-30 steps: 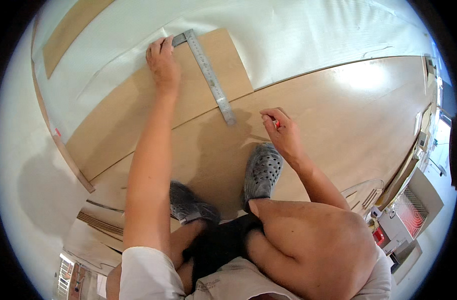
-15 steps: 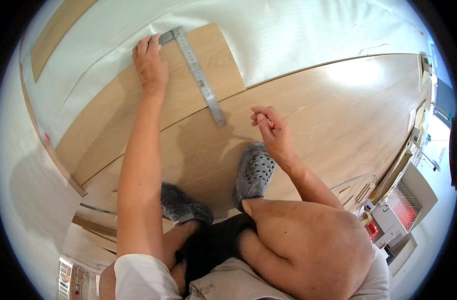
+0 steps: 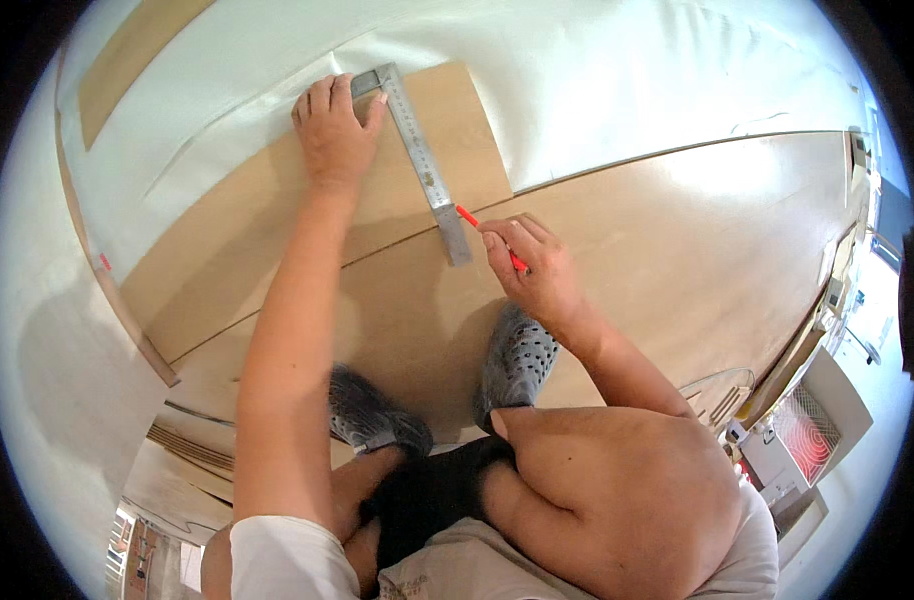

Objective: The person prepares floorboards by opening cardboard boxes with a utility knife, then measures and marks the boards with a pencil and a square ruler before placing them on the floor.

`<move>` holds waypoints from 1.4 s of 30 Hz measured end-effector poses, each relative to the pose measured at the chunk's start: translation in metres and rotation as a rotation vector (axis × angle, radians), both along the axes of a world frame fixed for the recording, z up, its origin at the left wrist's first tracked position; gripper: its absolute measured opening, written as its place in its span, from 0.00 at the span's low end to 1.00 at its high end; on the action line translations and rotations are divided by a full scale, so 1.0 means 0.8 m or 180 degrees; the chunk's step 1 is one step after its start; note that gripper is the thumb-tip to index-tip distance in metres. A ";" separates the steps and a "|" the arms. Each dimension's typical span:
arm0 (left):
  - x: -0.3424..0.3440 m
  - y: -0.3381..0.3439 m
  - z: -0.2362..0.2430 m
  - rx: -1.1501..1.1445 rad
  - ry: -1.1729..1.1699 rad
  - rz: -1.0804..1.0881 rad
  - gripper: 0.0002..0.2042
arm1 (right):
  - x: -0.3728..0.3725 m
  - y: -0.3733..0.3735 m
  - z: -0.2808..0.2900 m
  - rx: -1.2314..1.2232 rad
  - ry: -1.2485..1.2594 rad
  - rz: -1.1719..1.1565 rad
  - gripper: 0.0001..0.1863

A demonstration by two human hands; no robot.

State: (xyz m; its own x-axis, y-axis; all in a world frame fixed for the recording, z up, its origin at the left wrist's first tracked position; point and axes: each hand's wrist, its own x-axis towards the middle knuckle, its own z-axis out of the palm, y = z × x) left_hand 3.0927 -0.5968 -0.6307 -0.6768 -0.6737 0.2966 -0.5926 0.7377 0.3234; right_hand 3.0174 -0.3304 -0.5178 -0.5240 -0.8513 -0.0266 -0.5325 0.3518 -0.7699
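Note:
A metal try square (image 3: pixel 415 140) lies across a light wood plank (image 3: pixel 447 110), its blade slanting toward me and past the plank's near edge. At the square's far end, my left hand (image 3: pixel 335 130) grips the stock, with the thumb near the blade and the fingers bent over the far edge of the plank. My right hand (image 3: pixel 532 258) is closed round a red pencil (image 3: pixel 466 215). The pencil's tip points at the right side of the blade, close to the seam between the boards; whether it touches the wood is hard to tell.
Laid floorboards (image 3: pixel 677 230) run under my feet in grey perforated clogs (image 3: pixel 517 360). White underlay sheeting (image 3: pixel 617 90) covers the floor beyond. A narrow wood strip (image 3: pixel 137 65) lies at far left, beside a wall (image 3: pixel 32 260). Boxes (image 3: pixel 812 420) stand at right.
My right hand has moved forward and turned, bringing the pencil out to the square's blade. My left hand's thumb has spread onto the stock. The whole view has shifted slightly.

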 end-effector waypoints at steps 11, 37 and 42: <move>0.000 0.000 0.009 0.0165 0.0104 -0.0010 0.23 | -0.063 -0.161 -0.048 -0.0792 0.0504 -0.0124 0.09; 0.027 0.002 0.005 -0.0089 0.0172 -0.0153 0.13 | 0.033 -0.010 -0.049 0.0491 0.0339 -0.0608 0.21; 0.000 0.046 0.076 0.0078 0.0176 -0.0586 0.12 | 0.025 -0.014 -0.057 0.0372 0.0159 -0.1177 0.22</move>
